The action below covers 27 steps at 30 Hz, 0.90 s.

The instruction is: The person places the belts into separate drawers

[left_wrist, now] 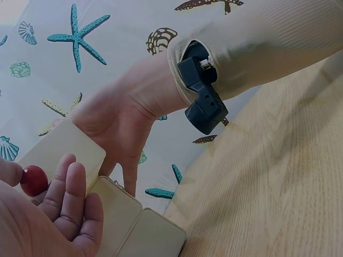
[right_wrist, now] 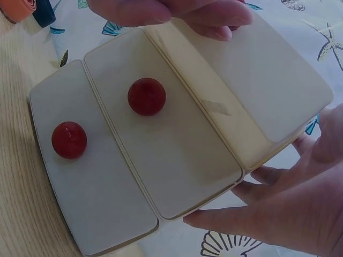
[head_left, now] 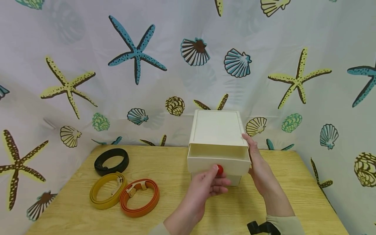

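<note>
A small white drawer cabinet [head_left: 218, 125] stands at the back of the table with its top drawer [head_left: 202, 164] pulled out toward me. My left hand [head_left: 202, 186] pinches the red round knob [head_left: 220, 169] of that drawer between thumb and index finger, the other fingers lying below it. Against the cabinet's right side rests my right hand [head_left: 261, 171], fingers extended along the wall and its top edge. Two lower drawers, each with its own red knob [right_wrist: 146, 96], are closed in the right wrist view. The visible inside of the top drawer is bare.
Three coiled belts lie on the left of the wooden table [head_left: 167, 192]: a black belt [head_left: 107, 171], a yellow belt [head_left: 102, 205] and an orange belt [head_left: 138, 212]. A curtain [head_left: 164, 91] printed with starfish and shells hangs behind and at both sides.
</note>
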{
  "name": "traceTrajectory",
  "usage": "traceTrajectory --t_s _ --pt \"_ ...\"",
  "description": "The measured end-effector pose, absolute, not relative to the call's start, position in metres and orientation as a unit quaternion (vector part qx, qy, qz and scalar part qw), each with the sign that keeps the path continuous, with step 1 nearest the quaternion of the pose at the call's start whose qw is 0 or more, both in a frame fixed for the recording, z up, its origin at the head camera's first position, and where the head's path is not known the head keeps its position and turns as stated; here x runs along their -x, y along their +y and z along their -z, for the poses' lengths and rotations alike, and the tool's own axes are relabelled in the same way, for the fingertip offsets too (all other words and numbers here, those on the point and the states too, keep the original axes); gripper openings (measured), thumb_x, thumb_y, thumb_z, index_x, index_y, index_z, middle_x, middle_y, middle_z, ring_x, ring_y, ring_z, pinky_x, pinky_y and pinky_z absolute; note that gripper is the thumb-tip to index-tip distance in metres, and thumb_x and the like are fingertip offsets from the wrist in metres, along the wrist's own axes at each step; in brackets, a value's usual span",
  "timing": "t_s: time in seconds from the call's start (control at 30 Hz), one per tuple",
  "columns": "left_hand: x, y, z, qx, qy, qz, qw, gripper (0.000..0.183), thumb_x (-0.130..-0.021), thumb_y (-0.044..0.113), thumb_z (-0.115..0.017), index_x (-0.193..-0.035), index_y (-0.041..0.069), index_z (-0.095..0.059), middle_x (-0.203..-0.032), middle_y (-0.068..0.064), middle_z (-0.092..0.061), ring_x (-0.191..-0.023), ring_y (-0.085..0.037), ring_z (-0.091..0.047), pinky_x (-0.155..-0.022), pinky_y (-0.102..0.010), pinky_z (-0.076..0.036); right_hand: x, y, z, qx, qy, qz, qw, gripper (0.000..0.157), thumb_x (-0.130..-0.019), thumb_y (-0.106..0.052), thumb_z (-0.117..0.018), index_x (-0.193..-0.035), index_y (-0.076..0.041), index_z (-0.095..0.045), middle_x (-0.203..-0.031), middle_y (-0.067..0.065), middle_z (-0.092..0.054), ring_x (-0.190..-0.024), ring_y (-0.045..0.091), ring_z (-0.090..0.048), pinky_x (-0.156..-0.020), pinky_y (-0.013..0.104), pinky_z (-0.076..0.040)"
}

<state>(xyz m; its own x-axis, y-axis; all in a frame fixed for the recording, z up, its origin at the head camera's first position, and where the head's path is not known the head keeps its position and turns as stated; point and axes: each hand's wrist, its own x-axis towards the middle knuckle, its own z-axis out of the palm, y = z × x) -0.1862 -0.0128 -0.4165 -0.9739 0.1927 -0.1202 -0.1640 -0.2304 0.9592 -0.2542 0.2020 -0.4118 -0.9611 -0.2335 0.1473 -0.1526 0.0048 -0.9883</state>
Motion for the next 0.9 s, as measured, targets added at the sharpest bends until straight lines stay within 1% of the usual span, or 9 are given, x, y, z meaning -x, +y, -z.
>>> traceTrajectory --t_s 0.1,0.2,0.3,0.43,0.5,0.6,0.67,0.77,0.9 --pt "0.184 -0.013 0.416 -0.013 0.610 -0.784 0.115 0.055 -0.113 0.052 -0.059 -0.118 0.001 -0.076 -0.103 -0.010 -0.082 -0.084 -0.018 -0.075 -0.091 -0.035 -0.059 0.254 0.201 0.411 0.139 0.708 0.692 0.027 0.063 -0.117 -0.063 -0.016 -0.175 -0.040 -0.020 -0.178 0.006 -0.021 -0.157 0.037 -0.027 -0.123 0.074 -0.024" --pt "0.181 -0.014 0.416 -0.012 0.612 -0.782 0.117 0.055 -0.113 0.053 -0.058 -0.117 0.002 -0.076 -0.103 -0.010 -0.082 -0.084 -0.018 -0.075 -0.090 -0.035 -0.059 0.254 0.201 0.411 0.139 0.709 0.691 0.025 0.063 -0.117 -0.064 -0.017 -0.175 -0.040 -0.021 -0.178 0.006 -0.022 -0.157 0.037 -0.027 -0.123 0.072 -0.024" --pt "0.179 -0.014 0.416 -0.009 0.613 -0.781 0.121 0.054 -0.113 0.053 -0.058 -0.116 0.002 -0.077 -0.103 -0.010 -0.083 -0.083 -0.018 -0.075 -0.090 -0.035 -0.059 0.254 0.201 0.411 0.140 0.708 0.691 0.027 0.063 -0.117 -0.064 -0.017 -0.175 -0.040 -0.020 -0.179 0.006 -0.020 -0.157 0.037 -0.025 -0.123 0.071 -0.023" --pt "0.177 -0.013 0.416 -0.007 0.614 -0.779 0.128 0.053 -0.114 0.052 -0.058 -0.116 0.002 -0.077 -0.101 -0.009 -0.083 -0.083 -0.017 -0.075 -0.090 -0.035 -0.059 0.254 0.205 0.407 0.141 0.714 0.685 0.036 0.066 -0.117 -0.063 -0.017 -0.177 -0.037 -0.017 -0.181 0.006 -0.016 -0.160 0.038 -0.022 -0.124 0.073 -0.022" --pt "0.175 -0.012 0.417 -0.011 0.615 -0.778 0.129 0.054 -0.114 0.052 -0.058 -0.116 0.001 -0.077 -0.101 -0.009 -0.083 -0.083 -0.017 -0.075 -0.090 -0.035 -0.060 0.252 0.206 0.402 0.138 0.723 0.676 0.037 0.067 -0.117 -0.064 -0.018 -0.178 -0.034 -0.016 -0.182 0.006 -0.014 -0.164 0.039 -0.018 -0.124 0.077 -0.020" --pt "0.173 -0.012 0.419 -0.015 0.614 -0.779 0.125 0.055 -0.115 0.051 -0.057 -0.117 0.000 -0.077 -0.100 -0.009 -0.083 -0.081 -0.017 -0.075 -0.090 -0.035 -0.060 0.247 0.207 0.394 0.128 0.738 0.662 0.032 0.071 -0.117 -0.064 -0.023 -0.178 -0.028 -0.019 -0.183 0.006 -0.014 -0.167 0.038 -0.014 -0.123 0.080 -0.019" --pt "0.172 -0.012 0.420 -0.015 0.613 -0.780 0.124 0.055 -0.115 0.051 -0.057 -0.118 0.000 -0.077 -0.100 -0.009 -0.083 -0.080 -0.017 -0.075 -0.089 -0.035 -0.060 0.242 0.207 0.390 0.120 0.749 0.652 0.021 0.072 -0.117 -0.063 -0.028 -0.177 -0.024 -0.022 -0.182 0.007 -0.015 -0.167 0.037 -0.014 -0.123 0.079 -0.020" --pt "0.171 -0.011 0.420 -0.015 0.610 -0.782 0.127 0.054 -0.115 0.050 -0.057 -0.118 0.000 -0.077 -0.100 -0.009 -0.083 -0.080 -0.016 -0.075 -0.089 -0.034 -0.060 0.232 0.208 0.386 0.109 0.754 0.647 0.003 0.072 -0.118 -0.060 -0.034 -0.176 -0.019 -0.024 -0.180 0.008 -0.023 -0.165 0.036 -0.021 -0.126 0.074 -0.022" --pt "0.170 -0.010 0.421 -0.019 0.607 -0.784 0.130 0.053 -0.115 0.050 -0.057 -0.118 0.001 -0.077 -0.101 -0.010 -0.083 -0.079 -0.016 -0.075 -0.089 -0.035 -0.060 0.222 0.208 0.386 0.109 0.755 0.646 -0.004 0.071 -0.119 -0.056 -0.036 -0.178 -0.018 -0.021 -0.181 0.007 -0.023 -0.165 0.036 -0.022 -0.128 0.070 -0.021"
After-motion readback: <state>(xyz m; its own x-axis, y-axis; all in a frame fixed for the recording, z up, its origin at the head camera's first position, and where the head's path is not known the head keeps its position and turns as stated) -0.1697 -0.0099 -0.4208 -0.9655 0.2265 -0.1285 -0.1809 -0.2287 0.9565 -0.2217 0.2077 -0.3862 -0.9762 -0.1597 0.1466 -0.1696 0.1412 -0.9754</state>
